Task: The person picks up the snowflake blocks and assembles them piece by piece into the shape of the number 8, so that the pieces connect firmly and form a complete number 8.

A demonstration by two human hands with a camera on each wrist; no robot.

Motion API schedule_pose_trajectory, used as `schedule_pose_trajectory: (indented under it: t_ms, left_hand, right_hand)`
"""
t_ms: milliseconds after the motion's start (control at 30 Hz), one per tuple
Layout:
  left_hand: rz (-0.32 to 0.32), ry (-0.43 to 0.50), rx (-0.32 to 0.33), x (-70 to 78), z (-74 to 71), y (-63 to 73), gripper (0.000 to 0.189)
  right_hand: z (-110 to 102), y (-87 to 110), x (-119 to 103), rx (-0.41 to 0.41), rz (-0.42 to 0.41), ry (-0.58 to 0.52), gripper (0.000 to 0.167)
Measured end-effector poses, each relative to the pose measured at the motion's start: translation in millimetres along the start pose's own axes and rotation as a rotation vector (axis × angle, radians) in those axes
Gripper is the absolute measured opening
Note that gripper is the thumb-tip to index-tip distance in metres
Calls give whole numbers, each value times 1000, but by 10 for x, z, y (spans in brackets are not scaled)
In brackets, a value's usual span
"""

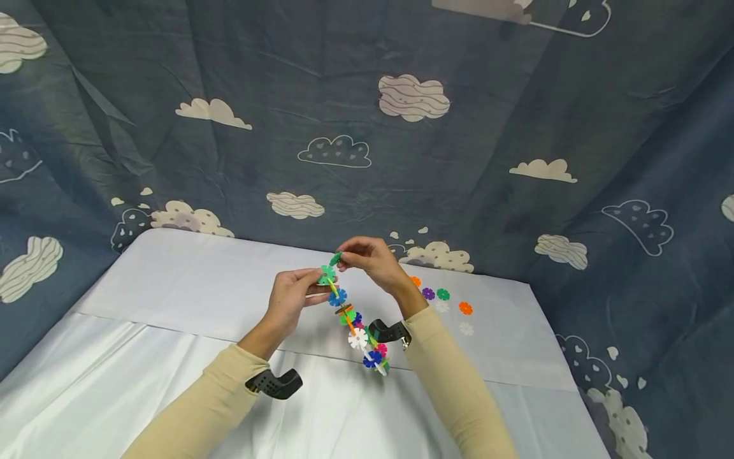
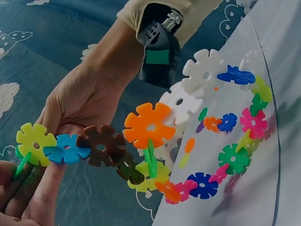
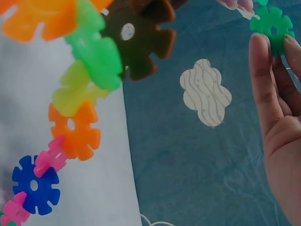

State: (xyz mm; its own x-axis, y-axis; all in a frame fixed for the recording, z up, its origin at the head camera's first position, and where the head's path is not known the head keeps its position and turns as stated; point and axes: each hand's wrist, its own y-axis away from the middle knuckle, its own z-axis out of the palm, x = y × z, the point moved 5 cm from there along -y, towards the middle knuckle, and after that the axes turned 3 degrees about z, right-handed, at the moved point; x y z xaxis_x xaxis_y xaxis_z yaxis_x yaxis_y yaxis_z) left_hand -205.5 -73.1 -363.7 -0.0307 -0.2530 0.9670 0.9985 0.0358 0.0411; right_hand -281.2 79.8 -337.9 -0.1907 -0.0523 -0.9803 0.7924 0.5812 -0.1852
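In the head view my left hand (image 1: 287, 296) pinches a light green notched flower disc (image 1: 325, 278) at the upper end of a chain of linked discs. My right hand (image 1: 378, 264) pinches a darker green disc (image 3: 272, 21) by its edge, with that disc against or very close to the light green one. Whether the two are joined I cannot tell. The chain hangs down from the left hand past a blue disc (image 1: 337, 297) and a white disc (image 1: 358, 338). A brown disc (image 2: 111, 139) and an orange disc (image 2: 141, 134) show along it in the left wrist view.
Loose discs lie on the white-covered table (image 1: 201, 293) right of the hands, among them an orange disc (image 1: 466, 308), a purple disc (image 1: 428, 294), a green disc (image 1: 443, 294) and a white disc (image 1: 466, 329). A dark cloud-print curtain (image 1: 344, 76) stands behind.
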Motion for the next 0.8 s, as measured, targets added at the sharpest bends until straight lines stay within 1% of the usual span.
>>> schedule_pose_trajectory:
  t_ms: [100, 300, 500, 600, 700, 800]
  left_hand:
    - [-8, 2, 2, 1, 5, 6, 29]
    - [-19, 20, 2, 5, -3, 12, 28]
    - [-6, -24, 5, 25, -6, 18, 27]
    - [9, -49, -2, 35, 5, 26, 26]
    - [23, -68, 0, 39, 16, 33, 26]
    - [33, -75, 3, 37, 30, 40, 26]
  right_hand:
    - [-15, 1, -3, -6, -5, 6, 11]
    - [-75, 72, -16, 65, -24, 68, 14]
    - [-103, 118, -14, 89, -22, 82, 12]
    - [-90, 118, -44, 80, -47, 94, 13]
    - [-59, 111, -80, 51, -68, 104, 16]
    - [-44, 111, -104, 36, -69, 82, 16]
